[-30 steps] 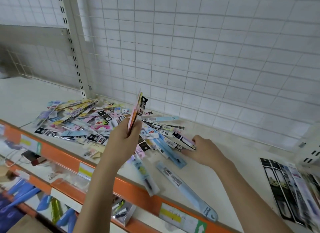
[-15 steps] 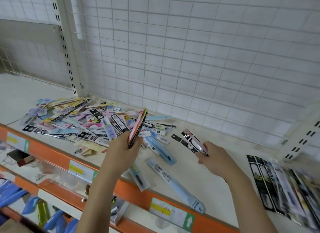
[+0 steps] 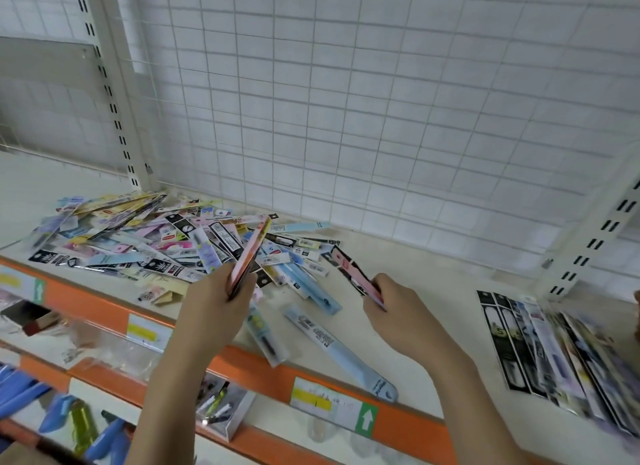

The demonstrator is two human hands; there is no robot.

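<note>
A loose pile of long, flat pen packets point(image 3: 145, 243) covers the left half of a cream shelf point(image 3: 415, 312). My left hand point(image 3: 214, 312) grips a small stack of pink and black packets point(image 3: 251, 253), held edge-on and tilted up to the right above the pile's near edge. My right hand point(image 3: 401, 315) pinches a single black and pink packet point(image 3: 356, 277), lifted off the shelf just right of the pile. Two pale blue packets point(image 3: 341, 348) lie by themselves between my forearms near the front edge.
A neat row of packets point(image 3: 554, 353) lies side by side at the right end. The shelf's front edge is an orange strip with price labels point(image 3: 325, 400). A white wire grid backs the shelf. Lower shelves at bottom left hold blue items and a small box.
My right hand has lifted one packet out of the pile and drawn it back to the right. My left hand's stack has tipped lower, towards the right.
</note>
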